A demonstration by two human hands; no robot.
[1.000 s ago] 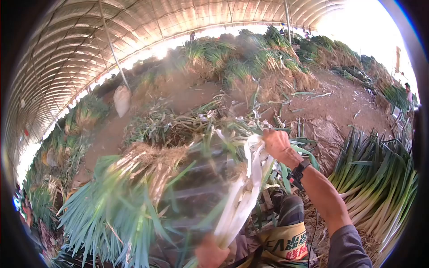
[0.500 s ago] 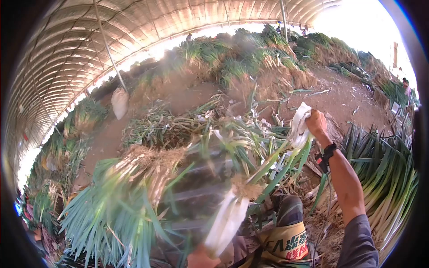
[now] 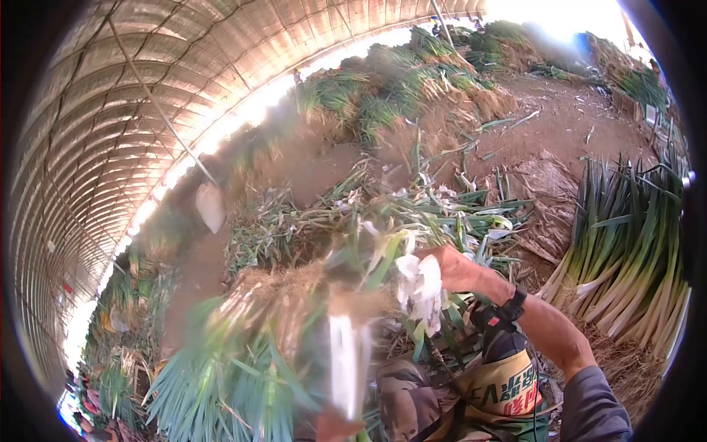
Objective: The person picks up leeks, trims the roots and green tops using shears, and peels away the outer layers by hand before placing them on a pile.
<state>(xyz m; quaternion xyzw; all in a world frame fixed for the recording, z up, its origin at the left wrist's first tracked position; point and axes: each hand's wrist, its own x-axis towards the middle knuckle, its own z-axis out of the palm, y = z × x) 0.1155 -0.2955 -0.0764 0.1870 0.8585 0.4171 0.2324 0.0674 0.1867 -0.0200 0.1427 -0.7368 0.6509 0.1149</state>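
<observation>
Head view: a leek is being gripped, ideally steadily, by the left hand, peelings being pinched by the right hand.

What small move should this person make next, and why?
Probably let the white peel drop from the right hand onto the leafy scraps ahead: it hangs loose there, apart from the white stalk in the left hand.
</observation>
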